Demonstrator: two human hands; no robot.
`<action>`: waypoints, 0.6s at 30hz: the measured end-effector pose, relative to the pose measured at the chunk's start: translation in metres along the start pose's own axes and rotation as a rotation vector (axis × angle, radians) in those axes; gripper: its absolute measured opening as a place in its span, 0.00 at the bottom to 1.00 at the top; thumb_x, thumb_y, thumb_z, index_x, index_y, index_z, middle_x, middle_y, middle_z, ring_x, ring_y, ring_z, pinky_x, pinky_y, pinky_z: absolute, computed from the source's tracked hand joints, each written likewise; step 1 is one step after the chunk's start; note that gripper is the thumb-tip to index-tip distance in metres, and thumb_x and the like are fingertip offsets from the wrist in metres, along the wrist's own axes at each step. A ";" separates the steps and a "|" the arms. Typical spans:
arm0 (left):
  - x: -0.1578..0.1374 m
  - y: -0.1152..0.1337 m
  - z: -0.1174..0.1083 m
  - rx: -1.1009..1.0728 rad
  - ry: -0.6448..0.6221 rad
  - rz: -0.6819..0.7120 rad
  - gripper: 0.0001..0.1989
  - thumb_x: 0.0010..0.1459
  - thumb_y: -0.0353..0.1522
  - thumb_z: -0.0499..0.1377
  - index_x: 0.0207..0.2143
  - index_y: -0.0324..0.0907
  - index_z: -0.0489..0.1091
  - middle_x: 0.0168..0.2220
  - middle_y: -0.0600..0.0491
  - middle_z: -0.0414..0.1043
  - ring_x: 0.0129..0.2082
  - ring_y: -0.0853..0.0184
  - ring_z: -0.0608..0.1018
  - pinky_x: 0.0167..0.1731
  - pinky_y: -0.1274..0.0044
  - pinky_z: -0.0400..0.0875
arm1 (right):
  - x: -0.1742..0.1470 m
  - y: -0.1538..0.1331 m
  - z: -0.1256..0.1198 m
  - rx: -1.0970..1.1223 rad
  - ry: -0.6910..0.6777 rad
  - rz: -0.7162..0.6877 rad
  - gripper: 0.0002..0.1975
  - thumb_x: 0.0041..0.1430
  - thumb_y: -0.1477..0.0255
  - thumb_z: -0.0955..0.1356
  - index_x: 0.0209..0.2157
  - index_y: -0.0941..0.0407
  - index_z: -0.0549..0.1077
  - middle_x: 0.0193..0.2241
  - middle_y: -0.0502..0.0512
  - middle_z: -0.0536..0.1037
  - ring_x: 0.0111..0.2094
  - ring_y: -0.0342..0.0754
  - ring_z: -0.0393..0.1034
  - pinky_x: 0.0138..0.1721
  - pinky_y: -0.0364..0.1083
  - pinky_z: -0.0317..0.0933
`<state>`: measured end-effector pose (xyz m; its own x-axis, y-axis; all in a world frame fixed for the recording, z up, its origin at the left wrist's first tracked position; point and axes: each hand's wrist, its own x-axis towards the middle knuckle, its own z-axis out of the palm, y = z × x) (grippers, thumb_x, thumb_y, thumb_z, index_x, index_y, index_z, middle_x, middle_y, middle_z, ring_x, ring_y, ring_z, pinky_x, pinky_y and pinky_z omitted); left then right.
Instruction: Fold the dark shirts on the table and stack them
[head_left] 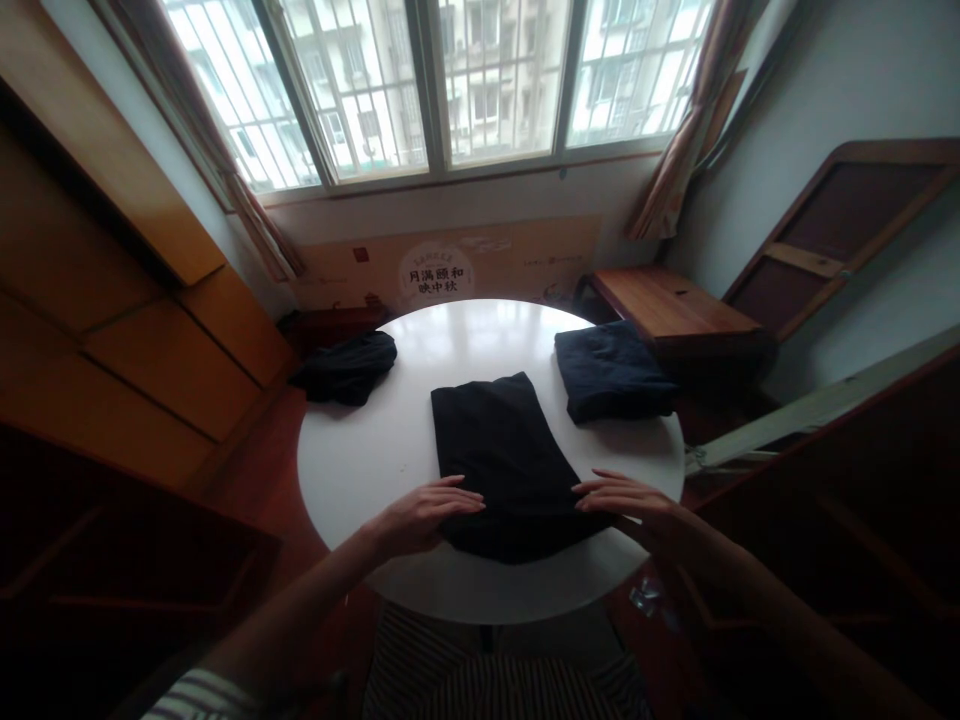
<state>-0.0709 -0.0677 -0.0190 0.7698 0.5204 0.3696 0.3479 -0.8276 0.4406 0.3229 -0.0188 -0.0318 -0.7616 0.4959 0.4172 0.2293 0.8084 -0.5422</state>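
Note:
A black folded garment [502, 440] lies flat on the white round table [352, 510], its near end close to the front edge. Its exact kind does not show. My left hand [431, 508] rests at the garment's lower left side, fingers stretched out over the cloth. At the opposite side, my right hand [626, 497] has its fingertips on the garment's lower right edge, fingers extended. Neither hand grips the cloth. The undersides of both palms are hidden.
A dark navy folded stack of cloth [611, 370] sits at the table's back right. A crumpled black cloth [349, 368] overhangs the left edge. Beyond the table stand a wooden bench [671, 302] and a printed banner [517, 258] below the window. Wooden cabinets [157, 350] flank the left.

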 end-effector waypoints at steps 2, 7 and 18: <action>-0.010 0.010 0.003 -0.141 0.142 -0.165 0.12 0.64 0.31 0.52 0.43 0.38 0.73 0.36 0.46 0.79 0.36 0.64 0.80 0.42 0.71 0.75 | 0.002 -0.014 0.001 0.110 0.087 0.098 0.12 0.68 0.67 0.63 0.47 0.52 0.77 0.42 0.59 0.82 0.47 0.51 0.77 0.56 0.54 0.66; 0.012 0.008 -0.001 -0.498 0.661 -0.718 0.19 0.61 0.44 0.59 0.26 0.38 0.68 0.20 0.57 0.65 0.20 0.73 0.67 0.21 0.82 0.62 | 0.060 -0.021 0.002 0.346 0.408 0.427 0.17 0.63 0.57 0.67 0.45 0.54 0.74 0.31 0.55 0.79 0.31 0.49 0.77 0.34 0.47 0.73; 0.049 -0.057 -0.011 -1.135 0.866 -1.096 0.15 0.53 0.37 0.68 0.37 0.34 0.74 0.28 0.48 0.78 0.29 0.66 0.79 0.34 0.77 0.74 | 0.168 0.061 0.033 0.660 0.408 0.701 0.29 0.46 0.65 0.74 0.50 0.55 0.68 0.36 0.55 0.80 0.33 0.51 0.77 0.33 0.47 0.71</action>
<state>-0.0583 0.0074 -0.0170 -0.1337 0.9341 -0.3310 -0.3311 0.2728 0.9033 0.1891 0.1031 -0.0191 -0.2951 0.9555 0.0031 0.0710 0.0251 -0.9972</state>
